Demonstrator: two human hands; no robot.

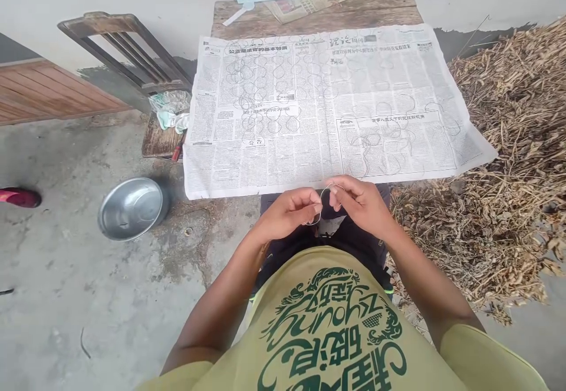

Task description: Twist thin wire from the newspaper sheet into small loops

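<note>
Between my hands, just past the near edge of the newspaper, is a thin curved wire [325,189]. My left hand [289,211] pinches it between thumb and forefinger, and part of the curve hangs below those fingertips. The fingers of my right hand [359,201] are closed on the upper part of the wire. Spread over the table in front of me is a newspaper [309,170]. Many thin round loops [289,124] show on it, some overlapping in clusters on the left half; others with irregular outlines [366,140] are at the right.
The wooden table [375,5] stands against the wall, with a folded paper [305,6] at its back. To the left are a wooden chair [165,137] with crumpled cloths [170,108] and a metal basin [132,208]. Dry stalks [499,220] are heaped on the right.
</note>
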